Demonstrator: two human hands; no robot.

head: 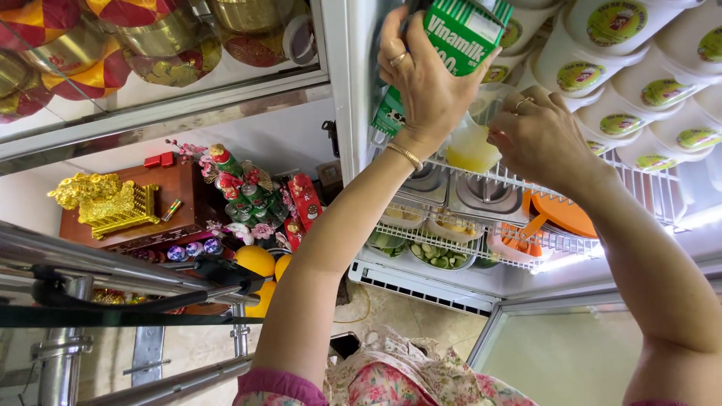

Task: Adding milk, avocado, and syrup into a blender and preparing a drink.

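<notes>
Fingers of my left hand (421, 79) wrap around a green and white milk carton (459, 37) on the white wire shelf (519, 177). Beside it, my right hand (538, 135) pinches a soft clear bag of yellowish liquid (472, 146). White round tubs (602, 68) with green lids are stacked at the right.

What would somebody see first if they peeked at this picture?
First, the left hand gripping a green and white carton high at the open fridge, with the right hand beside it on a clear cup of pale yellow liquid over the white wire shelf. Rows of white tubs with green lids fill the top right. A shiny golden ornament glows on the left.
</notes>
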